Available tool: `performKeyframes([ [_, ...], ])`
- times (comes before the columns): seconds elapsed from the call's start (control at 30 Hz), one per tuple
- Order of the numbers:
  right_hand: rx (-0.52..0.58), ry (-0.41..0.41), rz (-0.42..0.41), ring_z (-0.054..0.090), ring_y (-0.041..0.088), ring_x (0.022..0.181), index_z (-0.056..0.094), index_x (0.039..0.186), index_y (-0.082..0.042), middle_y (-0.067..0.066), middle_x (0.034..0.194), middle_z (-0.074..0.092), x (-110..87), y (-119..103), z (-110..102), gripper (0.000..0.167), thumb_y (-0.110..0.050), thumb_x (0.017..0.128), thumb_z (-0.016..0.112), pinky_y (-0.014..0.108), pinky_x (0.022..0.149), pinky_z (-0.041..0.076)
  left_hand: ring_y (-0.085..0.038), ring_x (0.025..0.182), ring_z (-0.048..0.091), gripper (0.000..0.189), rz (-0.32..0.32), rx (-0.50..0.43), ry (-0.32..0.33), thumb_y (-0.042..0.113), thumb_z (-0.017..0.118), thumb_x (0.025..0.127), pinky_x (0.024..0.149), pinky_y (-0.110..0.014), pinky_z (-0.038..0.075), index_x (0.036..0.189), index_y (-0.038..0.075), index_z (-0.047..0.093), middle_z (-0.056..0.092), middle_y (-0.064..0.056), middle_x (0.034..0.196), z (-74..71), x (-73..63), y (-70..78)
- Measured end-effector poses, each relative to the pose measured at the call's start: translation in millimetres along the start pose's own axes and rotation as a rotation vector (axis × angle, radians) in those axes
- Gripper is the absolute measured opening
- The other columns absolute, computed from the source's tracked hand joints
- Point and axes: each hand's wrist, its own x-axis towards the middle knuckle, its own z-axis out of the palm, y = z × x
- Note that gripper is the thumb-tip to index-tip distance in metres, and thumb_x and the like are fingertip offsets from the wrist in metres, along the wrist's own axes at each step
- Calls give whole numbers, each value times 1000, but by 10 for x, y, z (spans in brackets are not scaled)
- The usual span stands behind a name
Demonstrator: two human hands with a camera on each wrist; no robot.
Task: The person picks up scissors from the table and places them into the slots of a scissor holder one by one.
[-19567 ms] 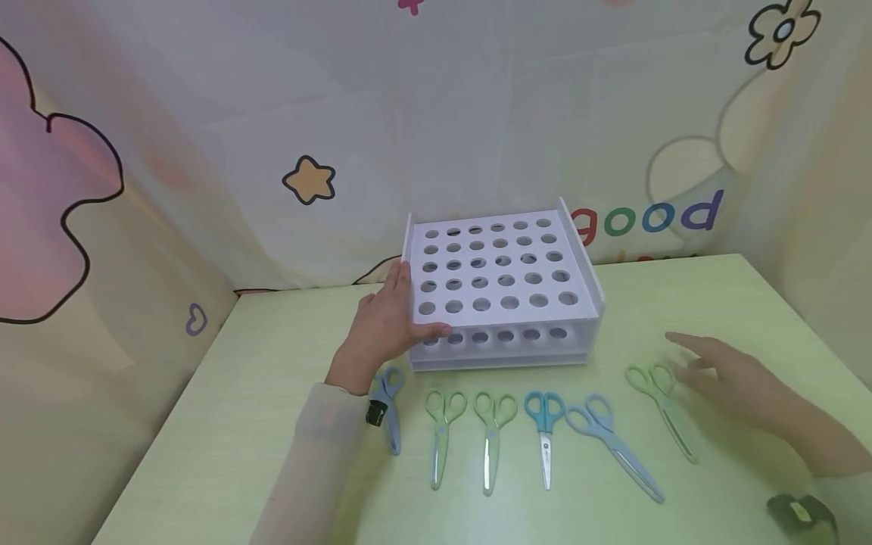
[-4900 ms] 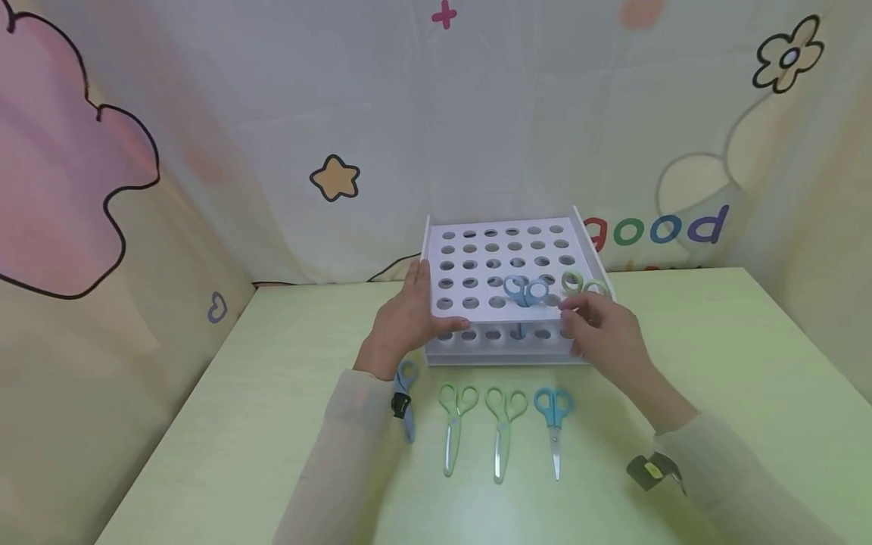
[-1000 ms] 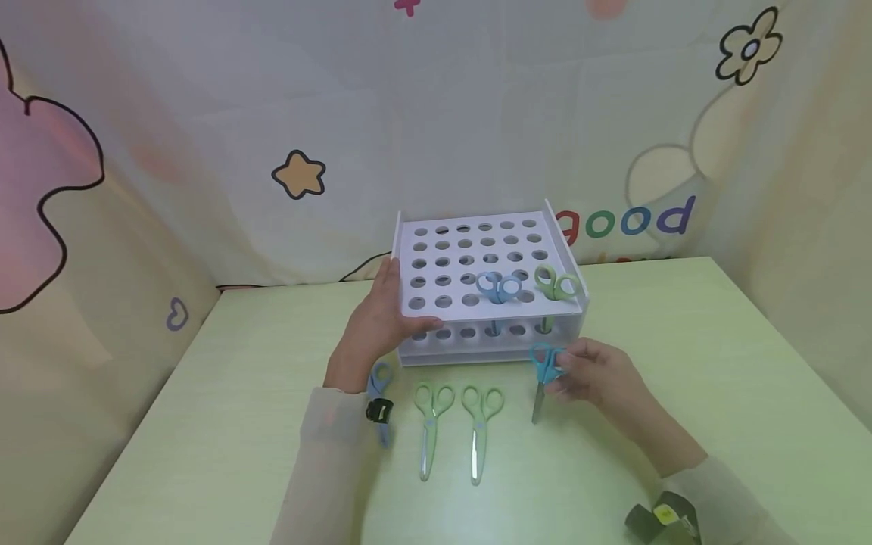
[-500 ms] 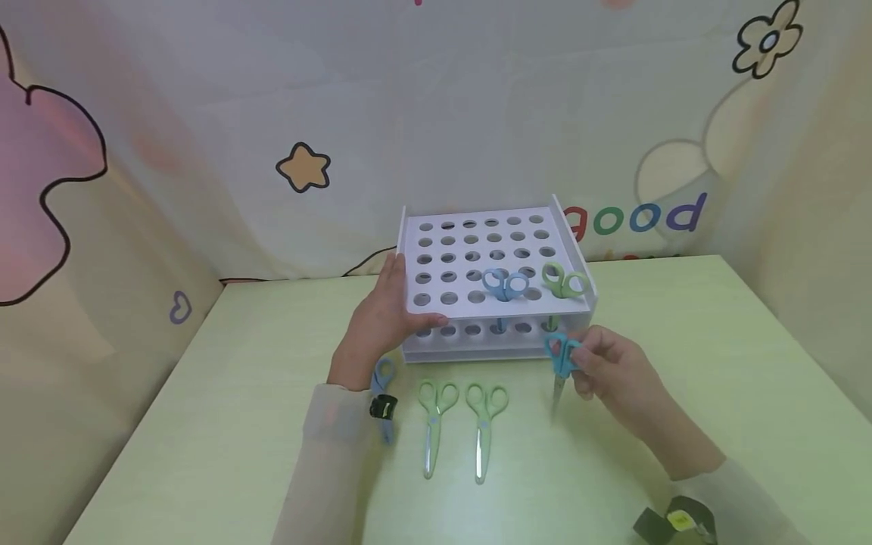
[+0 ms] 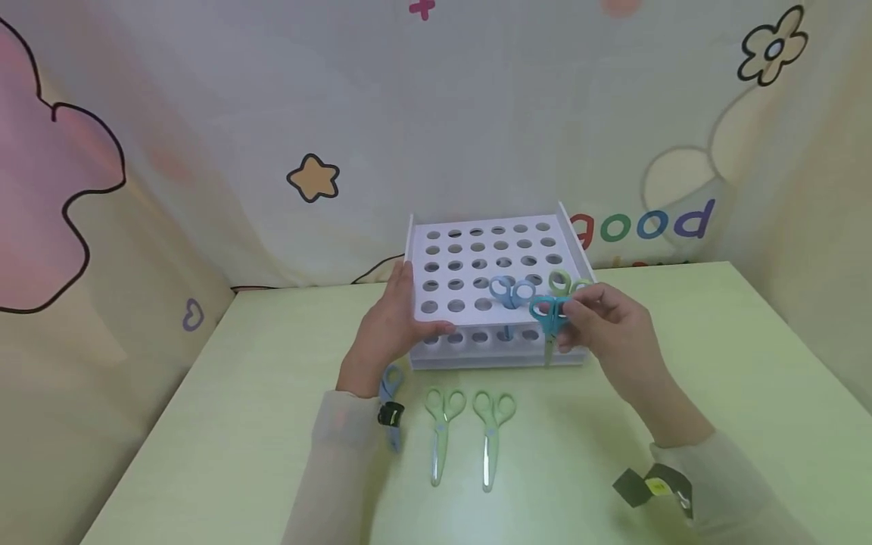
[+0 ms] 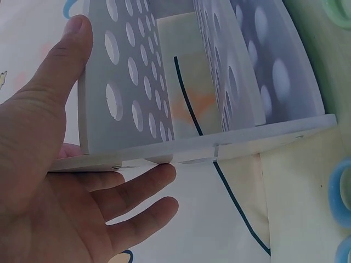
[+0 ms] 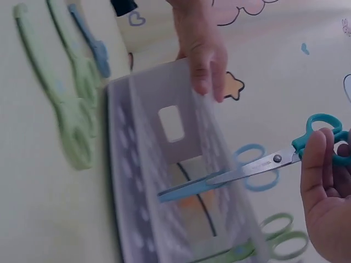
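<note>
- Position: the teal-handled scissors with bare silver metal blades point(image 5: 550, 318) hang, tips down, at the front right of the white plastic rack with rows of round holes point(image 5: 443, 295); whether the blades touch it I cannot tell
- Handling: I judge these scissors light and stiff, their rings smooth and a little slippery, their uncovered blades pointed; the rings offer the safest hold
- Support: the rack is probably light and rigid, apt to slide if nudged, so best steadied at a side wall
- My right hand point(image 5: 609, 329): thumb and fingers pinch one teal ring, the forearm angled in from the lower right
- My left hand point(image 5: 388, 322): holds the rack's left side, thumb across the front corner, other fingers spread along the outer wall, well apart from the right
- In the holes, rings uppermost: pale-blue plastic scissors point(image 5: 512, 300) and light-green plastic scissors point(image 7: 241, 251)
- On the pale-green tabletop point(image 5: 204, 439): two more light-green pairs point(image 5: 441, 430) side by side, and a greyish-blue pair point(image 5: 387, 389) partly hidden by my left wrist
</note>
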Motion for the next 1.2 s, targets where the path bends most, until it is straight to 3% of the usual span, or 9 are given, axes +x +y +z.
performKeyframes([
  [0.23,54,16,-176,67,18,66,65,116,11,9,97,75,210,-75,280,20,0,101,60,31,68,58,-27,117,51,126,15,-9,24,50,87,76,89,-43,47,163,10,5,4,-6,169,23,-6,-32],
  [0.5,-5,-2,-267,70,18,69,63,120,13,6,99,74,381,-46,512,23,1,101,59,32,71,58,-28,123,49,128,-16,3,13,49,88,76,95,-44,46,163,9,3,1,-6,170,55,-11,-27],
  [0.73,-16,-46,-328,71,18,73,62,122,13,11,102,74,590,8,673,23,6,101,56,35,71,58,-27,118,53,127,-29,45,8,53,85,77,90,-41,49,163,9,3,0,-6,170,21,9,-12],
  [0.93,-47,-66,-295,71,17,75,61,121,14,23,102,70,697,17,810,22,8,101,54,33,72,58,-27,110,56,127,-29,47,6,53,86,77,85,-38,50,163,9,4,0,-6,170,7,0,-4],
  [1.2,-45,-87,-165,70,17,74,60,123,13,27,102,67,764,91,900,23,7,102,52,36,72,59,-26,109,57,127,-20,29,15,51,87,76,88,-40,49,163,8,3,1,-8,169,26,7,-29],
])
